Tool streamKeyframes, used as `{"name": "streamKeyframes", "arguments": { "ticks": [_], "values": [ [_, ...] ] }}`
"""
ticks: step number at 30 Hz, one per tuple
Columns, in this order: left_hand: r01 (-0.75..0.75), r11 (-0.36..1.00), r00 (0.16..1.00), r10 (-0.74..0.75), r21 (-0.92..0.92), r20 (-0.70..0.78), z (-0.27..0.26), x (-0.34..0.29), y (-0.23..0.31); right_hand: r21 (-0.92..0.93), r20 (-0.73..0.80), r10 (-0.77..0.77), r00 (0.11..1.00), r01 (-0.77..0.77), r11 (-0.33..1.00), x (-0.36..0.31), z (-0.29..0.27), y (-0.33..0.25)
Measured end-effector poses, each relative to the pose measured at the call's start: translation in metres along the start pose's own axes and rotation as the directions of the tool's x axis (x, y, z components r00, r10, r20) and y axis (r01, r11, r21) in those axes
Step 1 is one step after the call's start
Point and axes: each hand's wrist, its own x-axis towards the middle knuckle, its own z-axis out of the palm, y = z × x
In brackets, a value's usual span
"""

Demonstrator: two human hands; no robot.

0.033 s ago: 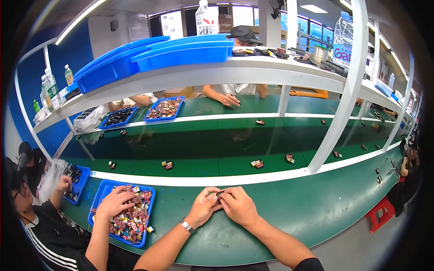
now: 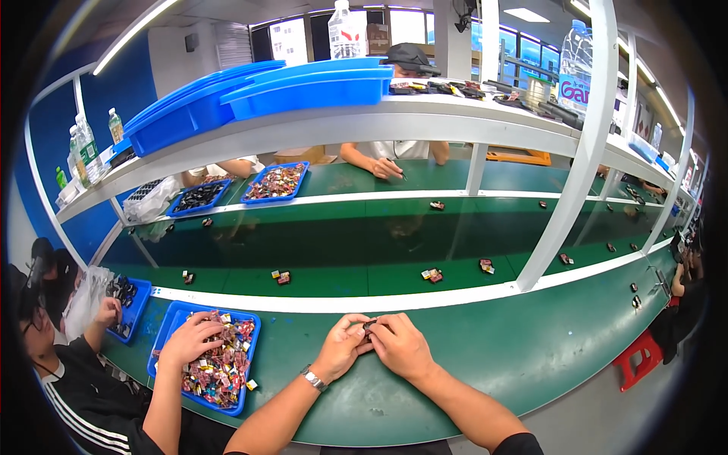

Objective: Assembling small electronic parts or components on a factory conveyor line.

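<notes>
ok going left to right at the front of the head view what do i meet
Blue tray of black parts, blue tray of small reddish parts, wearer's left hand, wearer's right hand, red plastic stool.

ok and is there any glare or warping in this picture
Head view: the white shelf bows and the corners go black; same view: pale sheen on the green table beside the right hand; same view: the dark part between the left hand and right hand is too small to make out clearly.
</notes>
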Motion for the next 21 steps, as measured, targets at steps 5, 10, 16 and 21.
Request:
{"name": "streamKeyframes", "arguments": {
  "ticks": [5,10,16,21],
  "values": [
    [-0.005,0.999,1.000,0.004,0.045,0.002,0.0028,-0.0003,0.0018,-0.037,0.014,0.004,1.000,-0.003,0.999,-0.0003,0.0006,0.0000],
    [-0.005,0.998,1.000,0.005,0.058,0.006,0.0006,-0.0001,-0.0006,-0.063,0.000,-0.034,0.999,0.034,0.997,-0.0027,0.0039,0.0017],
    [0.000,0.997,1.000,0.001,0.080,-0.013,-0.0038,-0.0036,-0.0004,-0.091,-0.014,-0.050,0.999,0.049,0.995,-0.0016,0.0082,-0.0027],
    [0.012,0.996,1.000,-0.009,0.086,-0.029,0.0060,0.0008,-0.0026,-0.090,0.000,-0.086,0.996,0.086,0.992,-0.0052,0.0049,0.0052]
  ]
}}
